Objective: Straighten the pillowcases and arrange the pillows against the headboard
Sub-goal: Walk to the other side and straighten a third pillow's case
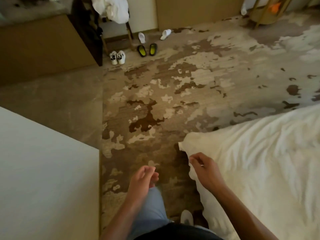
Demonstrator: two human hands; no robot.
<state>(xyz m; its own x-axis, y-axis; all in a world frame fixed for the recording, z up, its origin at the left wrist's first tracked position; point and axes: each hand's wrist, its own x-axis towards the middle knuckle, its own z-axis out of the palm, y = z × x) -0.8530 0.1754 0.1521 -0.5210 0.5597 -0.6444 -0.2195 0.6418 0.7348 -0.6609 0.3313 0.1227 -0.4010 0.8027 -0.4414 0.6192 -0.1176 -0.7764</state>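
Carpet (190, 84): a mottled brown-and-cream pattern runs under your feet, filling the middle of the view between a pale flat surface on your left and the bed on your right.
Bed (270, 170): a rumpled white duvet covers it at lower right; its near corner bulges out over the carpet just ahead of your right hand. No pillow or headboard can be made out from here.
Pale surface (43, 170): a plain off-white slab takes the lower left, its edge running straight beside the carpet.
Chair (119, 30): at top centre, heaped with crumpled white linen (110, 7).
Right hand (204, 170): your fingers are curled at the duvet's edge and touch the white fabric; whether they pinch it, you cannot tell.
Left hand (143, 177): it hangs over the carpet above your jeans, fingers loosely curled, holding nothing.
Shoes: white trainers (117, 57), dark slip-ons with yellow-green insoles (147, 49) and white slippers (153, 35) sit near the chair legs, well apart from you.
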